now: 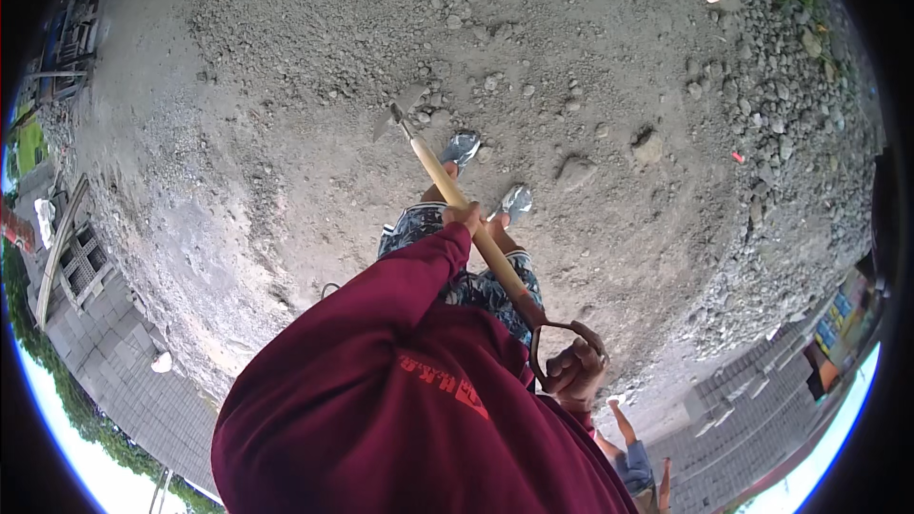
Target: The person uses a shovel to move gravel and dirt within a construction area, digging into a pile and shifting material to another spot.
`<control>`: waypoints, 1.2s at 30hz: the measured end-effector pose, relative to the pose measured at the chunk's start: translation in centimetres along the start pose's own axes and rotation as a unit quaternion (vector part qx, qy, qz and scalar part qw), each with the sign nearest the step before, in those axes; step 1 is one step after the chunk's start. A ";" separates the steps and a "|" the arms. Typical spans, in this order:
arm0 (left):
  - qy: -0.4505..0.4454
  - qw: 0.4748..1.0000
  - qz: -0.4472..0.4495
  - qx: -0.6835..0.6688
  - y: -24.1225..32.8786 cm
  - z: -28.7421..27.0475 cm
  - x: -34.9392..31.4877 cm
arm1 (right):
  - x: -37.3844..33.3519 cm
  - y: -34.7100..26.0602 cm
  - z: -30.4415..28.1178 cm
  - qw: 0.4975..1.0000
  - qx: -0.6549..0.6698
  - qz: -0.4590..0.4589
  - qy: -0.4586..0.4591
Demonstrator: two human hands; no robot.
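A shovel with a pale wooden shaft [495,262] slants across in front of my legs. Its metal blade [405,107] points up and left, at the gravelly ground near my shoes. My left hand [464,217] is wrapped round the middle of the shaft. At the shovel's upper end is a brown loop-shaped grip [536,347]. My right hand [576,368] is closed on this grip, low on the right by my body. Maroon sleeves cover my arms. Below the left hand, my feet stand in grey shoes [515,201].
Loose gravel and larger stones [577,171] lie ahead and to the right. Stacked grey blocks [143,400] line the left, with more blocks [752,419] at lower right. Another person [633,462] is close behind on the right. A small red scrap [738,158] lies among the rubble.
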State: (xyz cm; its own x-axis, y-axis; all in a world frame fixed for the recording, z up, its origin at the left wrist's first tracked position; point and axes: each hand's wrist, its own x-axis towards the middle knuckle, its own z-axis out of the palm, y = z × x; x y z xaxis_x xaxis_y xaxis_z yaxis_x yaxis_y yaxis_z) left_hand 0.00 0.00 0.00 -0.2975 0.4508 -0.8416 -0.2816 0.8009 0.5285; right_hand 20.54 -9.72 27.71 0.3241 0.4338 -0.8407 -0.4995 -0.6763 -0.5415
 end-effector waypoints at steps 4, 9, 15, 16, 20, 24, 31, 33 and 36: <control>-0.011 0.997 -0.066 0.036 0.6 1.1 4.3 | 2.5 2.8 -0.6 0.998 0.062 0.014 -0.019; 0.030 0.970 -0.037 0.237 6.0 7.4 5.8 | 6.3 5.0 -0.2 0.960 0.266 0.081 -0.022; -0.106 0.783 0.144 0.596 2.4 5.5 14.7 | 7.7 6.1 1.6 0.935 0.314 0.165 -0.006; -0.105 0.801 0.133 0.574 1.9 5.9 13.0 | 7.1 6.7 0.5 0.936 0.320 0.146 0.004; -0.002 0.977 -0.049 0.207 2.0 2.2 6.2 | 5.0 6.0 0.2 0.950 0.289 0.120 -0.006; 0.066 0.992 -0.042 0.101 1.1 -1.7 8.4 | 7.1 5.4 0.0 0.985 0.150 0.059 -0.055; 0.100 0.983 -0.108 0.110 -3.2 3.1 4.8 | 8.8 2.9 -4.0 0.997 -0.036 -0.018 -0.070; 0.102 0.990 -0.102 0.002 -8.6 7.1 3.6 | 8.5 0.6 -7.5 0.993 -0.083 -0.074 -0.032; 0.040 0.980 -0.174 -0.087 -12.5 13.0 -1.5 | 6.5 -4.1 -14.8 0.979 -0.187 -0.078 -0.024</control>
State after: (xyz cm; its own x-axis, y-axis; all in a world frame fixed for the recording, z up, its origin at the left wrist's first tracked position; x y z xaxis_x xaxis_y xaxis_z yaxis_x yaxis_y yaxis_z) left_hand 15.78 -5.59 -6.81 -0.2236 0.1243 -0.9667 -0.5285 0.8179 0.2274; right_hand 36.61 -12.88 24.49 0.3308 0.5708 -0.7515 -0.1140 -0.7663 -0.6323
